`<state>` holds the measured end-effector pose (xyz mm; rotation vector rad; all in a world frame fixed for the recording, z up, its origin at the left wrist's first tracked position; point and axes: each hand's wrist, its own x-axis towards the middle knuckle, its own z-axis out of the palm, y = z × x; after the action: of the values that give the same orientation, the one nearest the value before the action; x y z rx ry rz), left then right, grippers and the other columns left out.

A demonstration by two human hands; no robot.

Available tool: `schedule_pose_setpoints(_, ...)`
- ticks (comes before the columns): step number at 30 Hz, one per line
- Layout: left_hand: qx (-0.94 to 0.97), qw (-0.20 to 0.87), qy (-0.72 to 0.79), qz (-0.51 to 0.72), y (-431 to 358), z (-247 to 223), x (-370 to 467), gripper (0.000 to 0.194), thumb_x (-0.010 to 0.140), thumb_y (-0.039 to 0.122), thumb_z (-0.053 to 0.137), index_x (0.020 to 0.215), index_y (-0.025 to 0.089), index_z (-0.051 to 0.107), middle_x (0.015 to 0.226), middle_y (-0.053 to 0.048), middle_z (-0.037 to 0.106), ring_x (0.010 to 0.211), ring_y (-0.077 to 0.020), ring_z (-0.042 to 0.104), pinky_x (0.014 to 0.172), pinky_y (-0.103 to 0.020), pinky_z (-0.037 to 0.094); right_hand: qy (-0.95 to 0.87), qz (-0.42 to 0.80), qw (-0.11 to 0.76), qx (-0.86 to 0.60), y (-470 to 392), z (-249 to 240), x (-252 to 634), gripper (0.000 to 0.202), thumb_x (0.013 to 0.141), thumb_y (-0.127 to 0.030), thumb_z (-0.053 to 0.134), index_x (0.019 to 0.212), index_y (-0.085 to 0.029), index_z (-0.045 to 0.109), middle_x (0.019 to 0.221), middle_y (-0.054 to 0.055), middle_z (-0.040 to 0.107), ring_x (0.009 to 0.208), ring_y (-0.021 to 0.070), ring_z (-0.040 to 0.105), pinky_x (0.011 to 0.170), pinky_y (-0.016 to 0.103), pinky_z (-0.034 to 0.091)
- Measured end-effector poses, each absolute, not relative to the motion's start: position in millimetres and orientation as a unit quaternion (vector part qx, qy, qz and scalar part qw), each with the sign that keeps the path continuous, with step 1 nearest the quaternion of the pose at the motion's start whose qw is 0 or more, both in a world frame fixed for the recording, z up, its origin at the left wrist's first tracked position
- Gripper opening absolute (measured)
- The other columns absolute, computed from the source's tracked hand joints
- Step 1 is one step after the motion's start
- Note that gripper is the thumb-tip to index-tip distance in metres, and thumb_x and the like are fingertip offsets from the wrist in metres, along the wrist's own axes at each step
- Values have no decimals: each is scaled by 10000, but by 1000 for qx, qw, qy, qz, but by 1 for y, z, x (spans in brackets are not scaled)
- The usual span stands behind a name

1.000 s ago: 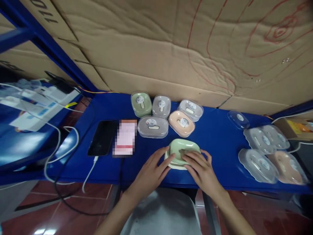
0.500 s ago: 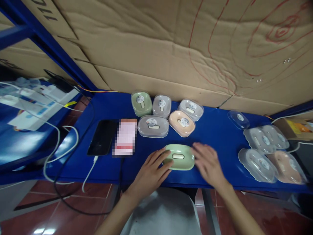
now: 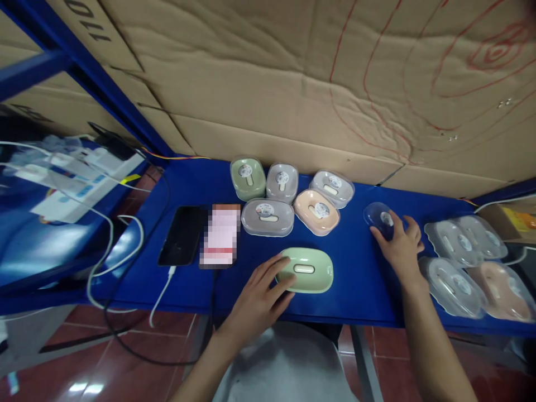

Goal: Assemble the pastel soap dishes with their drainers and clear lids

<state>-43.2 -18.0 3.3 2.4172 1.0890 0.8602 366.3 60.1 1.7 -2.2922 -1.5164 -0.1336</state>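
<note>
A light green oval soap dish (image 3: 320, 270) lies uncovered in front of me, with a pale oblong piece in its middle. My left hand (image 3: 264, 287) grips its left end, fingers at the far side and thumb over the near rim. To the right, my right hand (image 3: 400, 240) pinches a clear plastic lid (image 3: 374, 214) bearing a round label. The lid is tilted just above the table, or touching it; I cannot tell which. Behind the green dish sit lidded dishes, among them a peach one (image 3: 317, 212) and a grey one (image 3: 268, 218).
More lidded dishes (image 3: 454, 285) are grouped at the right. A black phone (image 3: 179, 235) with a white cable and a phone with a blurred screen (image 3: 220, 234) lie to the left. Cardboard (image 3: 251, 84) walls the back of the blue table (image 3: 355, 301).
My right hand has left the green dish's right side, reached right and taken the clear lid, which has come nearer. My left hand stays on the dish.
</note>
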Motion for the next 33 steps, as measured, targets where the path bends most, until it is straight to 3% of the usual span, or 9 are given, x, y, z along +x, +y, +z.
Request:
schedule_pose_setpoints(2, 840, 205, 392, 315, -18, 3, -44, 279, 1040, 182, 679, 1311, 237, 652, 1621, -144, 484, 1559, -325, 452, 1222, -524, 518, -574, -31, 220, -788, 30, 1, 355, 751, 970, -757, 564, 1515, -244, 618, 1588, 220, 507, 1393, 450, 528, 1090, 711, 456)
schedule_pose_setpoints(5, 814, 270, 411, 309, -17, 3, -46, 302, 1030, 200, 699, 1319, 275, 655, 1722, -115, 351, 1580, -328, 435, 1245, -529, 501, -626, 13, 270, -732, -11, 6, 328, 624, 1009, -654, 609, 1499, -270, 642, 1562, 166, 572, 1403, 385, 587, 1159, 614, 499)
schedule_pose_setpoints(9, 775, 344, 446, 287, -14, 0, -45, 732, 956, 220, 807, 1583, 358, 455, 1744, -111, 349, 1554, -323, 487, 1239, -526, 511, -691, 113, 284, -655, -49, 16, 271, 538, 1062, -454, 618, 1589, -394, 531, 1617, 71, 557, 1457, 318, 579, 1174, 551, 534)
schedule_pose_setpoints(11, 763, 362, 454, 284, -14, -2, -43, 931, 933, 230, 838, 1676, 388, 298, 1743, -115, 364, 1583, -331, 446, 1260, -550, 480, -741, 120, 267, -605, -57, 18, 245, 590, 1061, -398, 631, 1629, -417, 470, 1656, 55, 519, 1507, 325, 530, 1192, 564, 522)
schedule_pose_setpoints(13, 762, 371, 448, 285, -14, -3, -40, 1014, 936, 252, 841, 1711, 401, 204, 1737, -115, 381, 1602, -336, 413, 1278, -572, 448, -781, 98, 251, -564, -59, 17, 227, 651, 1047, -364, 661, 1653, -420, 431, 1702, 53, 457, 1561, 347, 459, 1209, 592, 502)
schedule_pose_setpoints(19, 758, 372, 449, 291, -15, -2, -38, 971, 967, 354, 812, 1717, 431, 201, 1699, -108, 429, 1561, -339, 463, 1264, -585, 460, -839, 33, 214, -500, -50, 12, 222, 794, 1010, -292, 718, 1699, -398, 338, 1761, 77, 344, 1622, 384, 338, 1202, 617, 506)
schedule_pose_setpoints(28, 751, 389, 454, 280, -17, -3, -39, 978, 936, 303, 846, 1691, 468, 248, 1677, -93, 422, 1548, -329, 475, 1264, -557, 470, -865, 24, 192, -463, -42, 8, 235, 786, 1012, -261, 711, 1698, -379, 346, 1741, 120, 362, 1615, 404, 341, 1157, 653, 539)
schedule_pose_setpoints(33, 742, 390, 435, 330, -20, -1, -41, 863, 998, 304, 767, 1684, 448, 262, 1721, -101, 360, 1583, -335, 425, 1273, -581, 453, -876, 52, 236, -419, -35, 15, 250, 815, 983, -178, 732, 1693, -345, 370, 1763, 110, 322, 1616, 379, 365, 1192, 578, 547)
